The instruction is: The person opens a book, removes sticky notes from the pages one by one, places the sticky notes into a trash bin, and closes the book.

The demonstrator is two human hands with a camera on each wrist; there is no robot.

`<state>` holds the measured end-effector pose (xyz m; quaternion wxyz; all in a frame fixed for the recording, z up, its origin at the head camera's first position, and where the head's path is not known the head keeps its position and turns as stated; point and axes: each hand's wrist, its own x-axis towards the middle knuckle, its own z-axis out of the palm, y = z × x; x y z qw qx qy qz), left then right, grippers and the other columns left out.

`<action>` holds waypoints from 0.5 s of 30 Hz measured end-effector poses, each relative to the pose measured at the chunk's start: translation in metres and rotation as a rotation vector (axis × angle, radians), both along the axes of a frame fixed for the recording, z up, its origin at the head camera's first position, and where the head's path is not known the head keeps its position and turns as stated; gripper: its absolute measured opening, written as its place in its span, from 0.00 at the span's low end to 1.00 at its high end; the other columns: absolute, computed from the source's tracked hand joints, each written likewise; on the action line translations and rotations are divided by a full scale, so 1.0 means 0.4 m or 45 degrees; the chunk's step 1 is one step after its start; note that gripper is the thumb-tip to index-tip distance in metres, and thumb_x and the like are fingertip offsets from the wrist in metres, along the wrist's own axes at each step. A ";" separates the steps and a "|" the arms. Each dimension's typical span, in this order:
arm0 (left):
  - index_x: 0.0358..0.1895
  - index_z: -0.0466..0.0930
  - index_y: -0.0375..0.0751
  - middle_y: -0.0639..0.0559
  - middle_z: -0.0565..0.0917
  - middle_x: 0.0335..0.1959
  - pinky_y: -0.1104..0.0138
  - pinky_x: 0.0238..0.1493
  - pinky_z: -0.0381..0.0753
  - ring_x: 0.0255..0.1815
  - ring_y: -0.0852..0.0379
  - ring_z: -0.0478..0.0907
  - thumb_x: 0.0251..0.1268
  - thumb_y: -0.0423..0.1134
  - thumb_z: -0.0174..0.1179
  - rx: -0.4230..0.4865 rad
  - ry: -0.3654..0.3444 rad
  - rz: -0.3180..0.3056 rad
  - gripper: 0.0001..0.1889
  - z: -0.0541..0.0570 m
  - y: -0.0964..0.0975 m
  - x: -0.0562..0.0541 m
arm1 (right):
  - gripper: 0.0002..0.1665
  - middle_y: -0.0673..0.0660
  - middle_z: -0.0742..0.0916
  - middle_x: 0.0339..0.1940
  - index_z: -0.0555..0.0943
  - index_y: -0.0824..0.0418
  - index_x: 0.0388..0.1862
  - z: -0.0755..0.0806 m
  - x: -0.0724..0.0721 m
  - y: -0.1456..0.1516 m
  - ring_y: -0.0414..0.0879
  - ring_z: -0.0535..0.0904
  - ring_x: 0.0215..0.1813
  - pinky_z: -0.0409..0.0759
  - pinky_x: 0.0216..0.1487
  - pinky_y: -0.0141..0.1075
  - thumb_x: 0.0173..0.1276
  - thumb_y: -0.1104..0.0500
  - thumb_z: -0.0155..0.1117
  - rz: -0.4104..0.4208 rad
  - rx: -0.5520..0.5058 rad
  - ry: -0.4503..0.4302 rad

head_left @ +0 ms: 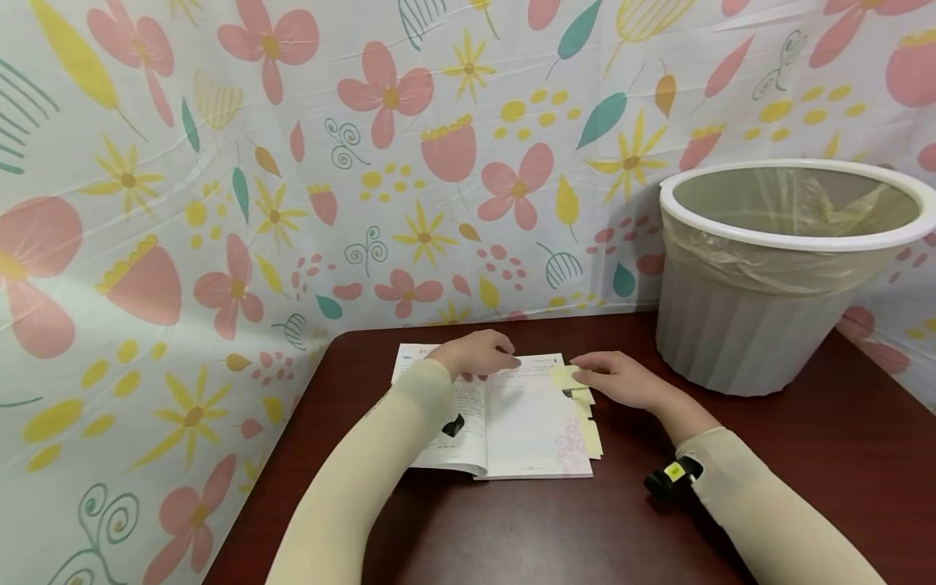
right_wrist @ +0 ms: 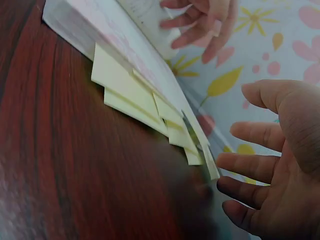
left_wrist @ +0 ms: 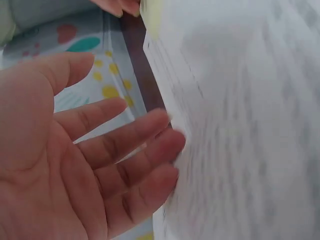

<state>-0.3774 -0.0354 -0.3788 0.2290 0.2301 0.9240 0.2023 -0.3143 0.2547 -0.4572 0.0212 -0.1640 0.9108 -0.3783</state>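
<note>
An open book (head_left: 528, 431) lies on the table, printed text on its left page and a pale page with a pink pattern on its right. Yellow sticky notes (head_left: 591, 439) stick out along the right edge. My left hand (head_left: 477, 354) is over the upper left page; in the left wrist view its spread fingers (left_wrist: 145, 155) reach the page's edge. Beside the top right corner, my right hand (head_left: 620, 379) has its fingertips right at the uppermost note. The right wrist view shows those fingers apart, next to the layered sticky notes (right_wrist: 130, 97).
A grey ribbed trash bin (head_left: 738, 325) with a white rim and a clear liner stands at the back right of the dark red table (head_left: 541, 528). Behind the table hangs a flower-printed cloth (head_left: 453, 219). Black wrist cameras sit on both sleeves.
</note>
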 end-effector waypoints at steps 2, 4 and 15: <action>0.70 0.76 0.52 0.53 0.80 0.67 0.53 0.59 0.83 0.62 0.51 0.80 0.74 0.58 0.58 -0.038 0.085 -0.060 0.27 -0.011 0.028 -0.002 | 0.32 0.66 0.84 0.65 0.78 0.65 0.70 -0.009 -0.005 0.006 0.63 0.78 0.68 0.76 0.67 0.61 0.79 0.44 0.59 -0.014 -0.004 -0.009; 0.71 0.76 0.50 0.54 0.78 0.70 0.55 0.67 0.78 0.68 0.53 0.76 0.74 0.58 0.58 -0.072 0.150 -0.126 0.28 -0.026 0.052 -0.006 | 0.32 0.65 0.85 0.64 0.78 0.64 0.69 -0.016 -0.009 0.010 0.61 0.79 0.67 0.76 0.67 0.60 0.78 0.44 0.59 -0.033 -0.007 -0.022; 0.72 0.75 0.54 0.55 0.74 0.75 0.59 0.77 0.68 0.77 0.56 0.68 0.60 0.56 0.72 -0.177 0.160 -0.192 0.36 -0.087 0.111 0.003 | 0.29 0.68 0.82 0.68 0.79 0.65 0.69 -0.034 -0.029 0.020 0.67 0.73 0.72 0.70 0.71 0.65 0.78 0.47 0.59 -0.092 0.029 -0.011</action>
